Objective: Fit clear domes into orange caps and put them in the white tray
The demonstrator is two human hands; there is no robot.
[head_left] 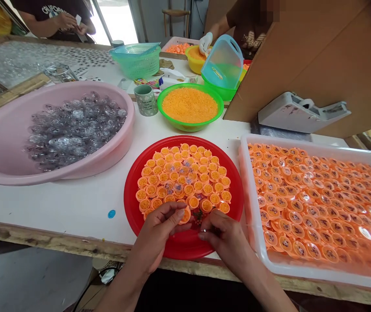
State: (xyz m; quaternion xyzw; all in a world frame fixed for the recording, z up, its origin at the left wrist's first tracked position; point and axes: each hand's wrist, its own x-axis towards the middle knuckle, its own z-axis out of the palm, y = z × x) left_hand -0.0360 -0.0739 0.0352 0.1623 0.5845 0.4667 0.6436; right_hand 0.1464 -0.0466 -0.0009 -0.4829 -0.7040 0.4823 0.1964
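My left hand (pixel 159 227) pinches a small round orange plastic cup (pixel 184 215) between thumb and fingers, above the near part of a red tray (pixel 132 177). Several similar orange cups (pixel 163 177), with yellow-orange bits inside, are spread over that tray. Close by on the right, my right hand (pixel 226 232) has its fingertips pinched together over the tray; whatever they hold is too small to name. Between the two hands lies a little heap of dark green and red bits (pixel 199 216).
A pink basin (pixel 3 147) of clear plastic pieces stands left. Right is a white bin (pixel 248 173) of orange discs. Behind the tray are a green bowl (pixel 190 127) of orange granules, a mug (pixel 146 102), a cardboard panel (pixel 318 52) and a tape dispenser (pixel 302 112). Two people work beyond.
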